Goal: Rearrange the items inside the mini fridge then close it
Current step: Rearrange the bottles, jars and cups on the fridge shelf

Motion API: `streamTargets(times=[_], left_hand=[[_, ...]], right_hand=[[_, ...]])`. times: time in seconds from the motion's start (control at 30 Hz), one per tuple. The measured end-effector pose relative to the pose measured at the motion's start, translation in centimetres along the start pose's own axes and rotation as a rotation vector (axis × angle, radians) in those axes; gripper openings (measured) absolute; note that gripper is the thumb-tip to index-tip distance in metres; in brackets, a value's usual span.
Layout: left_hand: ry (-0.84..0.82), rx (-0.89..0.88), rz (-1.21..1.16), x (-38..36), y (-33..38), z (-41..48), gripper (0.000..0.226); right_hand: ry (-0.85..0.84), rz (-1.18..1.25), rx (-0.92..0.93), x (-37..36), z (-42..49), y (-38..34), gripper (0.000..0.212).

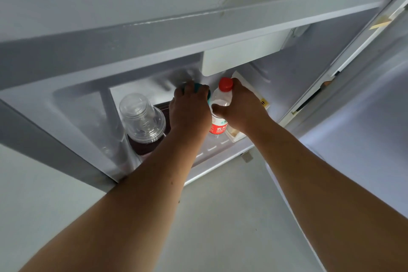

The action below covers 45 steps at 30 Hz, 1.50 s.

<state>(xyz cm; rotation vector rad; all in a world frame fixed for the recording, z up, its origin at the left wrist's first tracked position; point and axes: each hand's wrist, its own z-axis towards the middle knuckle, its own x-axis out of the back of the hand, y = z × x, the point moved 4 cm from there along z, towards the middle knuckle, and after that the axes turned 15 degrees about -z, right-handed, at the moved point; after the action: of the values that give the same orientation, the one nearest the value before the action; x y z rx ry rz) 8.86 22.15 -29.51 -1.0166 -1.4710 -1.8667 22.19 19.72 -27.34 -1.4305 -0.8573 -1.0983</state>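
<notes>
**Desk:** What sits at the left of the frame?

**Photographer:** The open mini fridge (pixel 84 104), seen from above. At its left-centre, a clear plastic cup (pixel 142 117) is upturned on a dark container (pixel 143 148).

**Desk:** And the hands?

**Photographer:** Both are inside, at mid-frame. The left hand (pixel 189 110) curls its fingers down over a teal-topped container (pixel 199 88). The hand hides what is under the lid. Just to its right, the right hand (pixel 241 106) wraps fingers and thumb round the upper body of a red-capped water bottle (pixel 220 104), which is upright on the fridge floor. Behind that hand, a white carton (pixel 261 97) lies against the right wall.

**Desk:** How far along is the job?

**Photographer:** Mid-rearrangement, by my reading. Two items are gripped and neither is set down and let go. I can't tell whether the cup, the dark container and the carton are in their final spots. The door (pixel 364 99) stands wide open at the right of the frame, so closing it is not yet done.
</notes>
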Motion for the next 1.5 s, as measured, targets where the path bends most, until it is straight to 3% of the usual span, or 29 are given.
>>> streamTargets(times=[0.2,0.47,0.73,0.93,1.03,1.1,1.23,1.5], left_hand=[[0.041,-0.083,-0.108,-0.4,-0.1,-0.6,0.052],[0.063,-0.057,-0.256,-0.1,0.1,-0.7,0.051],[0.084,-0.03,-0.209,-0.3,-0.2,-0.9,0.044],[0.128,0.018,-0.259,0.4,-0.3,-1.6,0.065],[0.189,-0.011,-0.296,1.1,0.2,-2.9,0.063],[0.202,-0.02,-0.28,1.1,0.1,-3.4,0.061],[0.125,0.041,-0.199,0.3,-1.1,-2.6,0.068],[0.09,0.062,-0.132,-0.6,-0.9,0.6,0.066]], right_hand=[[-0.052,-0.092,0.044,0.6,-1.6,1.1,0.07],[-0.072,-0.052,0.011,1.0,-2.7,1.8,0.072],[-0.079,-0.026,-0.011,1.6,-3.0,2.2,0.069],[0.118,-0.11,0.026,3.8,-2.9,1.2,0.054],[0.238,-0.214,0.11,5.0,-3.0,-0.4,0.054],[0.175,-0.189,0.099,5.1,-2.6,-0.8,0.053],[-0.125,-0.17,-0.019,3.7,-2.3,0.5,0.056],[-0.112,-0.096,-0.028,3.0,-2.4,0.8,0.056]])
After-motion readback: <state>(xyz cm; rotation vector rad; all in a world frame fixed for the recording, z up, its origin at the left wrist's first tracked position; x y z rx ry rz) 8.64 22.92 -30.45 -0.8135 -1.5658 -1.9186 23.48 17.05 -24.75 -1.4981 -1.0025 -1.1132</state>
